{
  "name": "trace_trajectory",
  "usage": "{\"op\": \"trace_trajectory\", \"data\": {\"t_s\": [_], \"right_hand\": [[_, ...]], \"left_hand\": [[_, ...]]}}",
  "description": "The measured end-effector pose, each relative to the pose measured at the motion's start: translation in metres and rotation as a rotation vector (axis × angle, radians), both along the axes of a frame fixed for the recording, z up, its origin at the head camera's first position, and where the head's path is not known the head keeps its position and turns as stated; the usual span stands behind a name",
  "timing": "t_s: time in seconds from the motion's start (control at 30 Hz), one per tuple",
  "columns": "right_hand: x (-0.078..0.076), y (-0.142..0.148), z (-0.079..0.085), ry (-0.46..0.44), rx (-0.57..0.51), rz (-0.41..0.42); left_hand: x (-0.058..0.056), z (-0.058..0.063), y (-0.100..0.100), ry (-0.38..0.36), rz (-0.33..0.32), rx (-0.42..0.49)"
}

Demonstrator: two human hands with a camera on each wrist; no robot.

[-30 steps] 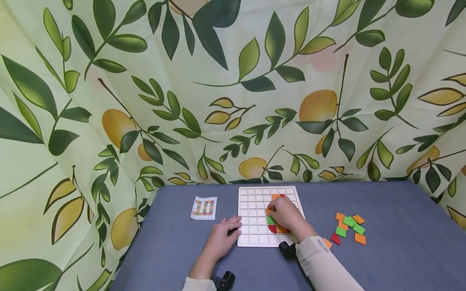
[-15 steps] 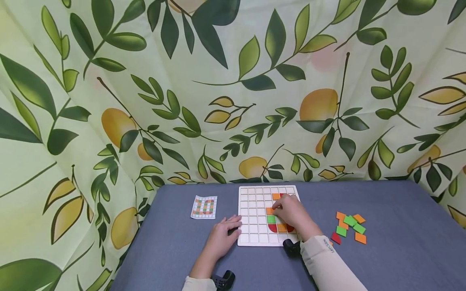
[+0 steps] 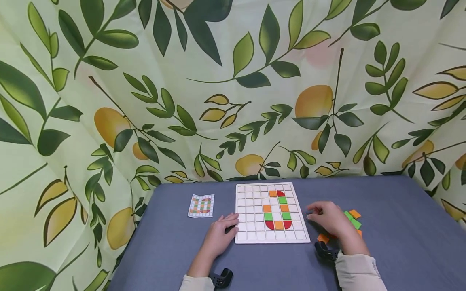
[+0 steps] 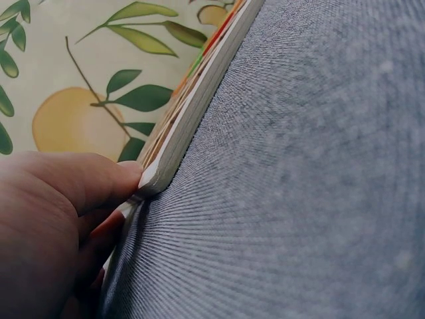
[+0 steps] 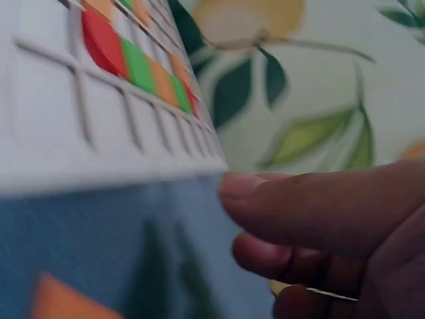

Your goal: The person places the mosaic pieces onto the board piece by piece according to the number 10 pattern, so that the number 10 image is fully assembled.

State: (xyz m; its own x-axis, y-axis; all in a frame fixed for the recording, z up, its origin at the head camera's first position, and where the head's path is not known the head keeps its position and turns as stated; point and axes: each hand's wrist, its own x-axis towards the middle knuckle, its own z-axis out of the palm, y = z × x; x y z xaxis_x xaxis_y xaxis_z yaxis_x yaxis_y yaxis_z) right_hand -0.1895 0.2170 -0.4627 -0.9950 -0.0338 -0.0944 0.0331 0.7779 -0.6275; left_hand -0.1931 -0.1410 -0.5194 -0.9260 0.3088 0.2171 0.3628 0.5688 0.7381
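Observation:
A white gridded board lies on the table, with orange, green and red tiles set in its right half. My left hand rests at the board's left edge; in the left wrist view its thumb touches the rim near a corner. To the right of the board hovers my right hand, thumb and fingers loosely bent with nothing between them. Beneath and beyond it lie loose tiles, partly hidden by the hand, among them an orange tile and a green tile.
A small printed card with a coloured grid pattern lies left of the board. Behind the blue-grey table hangs a leaf-and-fruit patterned cloth. Each wrist carries a black device.
My right hand has let go of an orange tile on the board and moved right, toward the loose tiles. The placed tiles are now uncovered. My left hand stays at the board's edge.

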Motion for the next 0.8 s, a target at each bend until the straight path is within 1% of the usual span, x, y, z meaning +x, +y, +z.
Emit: {"op": "trace_trajectory", "data": {"t_s": [0.13,0.2,0.3,0.37,0.43,0.53,0.67,0.8], "right_hand": [[0.01,0.029,0.006,0.031,0.02,-0.003],[0.014,0.042,0.006,0.031,0.017,-0.003],[0.019,0.056,0.005,-0.001,-0.01,-0.015],[0.021,0.063,0.003,-0.037,-0.026,-0.03],[0.021,0.068,0.0,-0.068,-0.024,-0.044],[0.022,0.074,-0.005,-0.09,-0.006,-0.03],[0.022,0.075,-0.01,-0.087,-0.023,0.003],[0.021,0.073,-0.012,-0.08,-0.015,-0.005]], "left_hand": [[0.0,0.0,-0.001,-0.005,-0.003,0.004],[0.0,0.0,-0.001,-0.004,-0.004,0.008],[0.001,0.0,-0.001,-0.007,0.003,0.007],[0.001,0.0,-0.002,-0.003,0.007,0.003],[0.001,0.001,-0.002,-0.01,0.011,-0.006],[0.002,0.002,-0.002,-0.03,0.015,-0.008],[0.002,0.005,-0.001,-0.049,0.019,-0.013],[0.002,0.005,0.0,-0.045,0.019,-0.019]]}}
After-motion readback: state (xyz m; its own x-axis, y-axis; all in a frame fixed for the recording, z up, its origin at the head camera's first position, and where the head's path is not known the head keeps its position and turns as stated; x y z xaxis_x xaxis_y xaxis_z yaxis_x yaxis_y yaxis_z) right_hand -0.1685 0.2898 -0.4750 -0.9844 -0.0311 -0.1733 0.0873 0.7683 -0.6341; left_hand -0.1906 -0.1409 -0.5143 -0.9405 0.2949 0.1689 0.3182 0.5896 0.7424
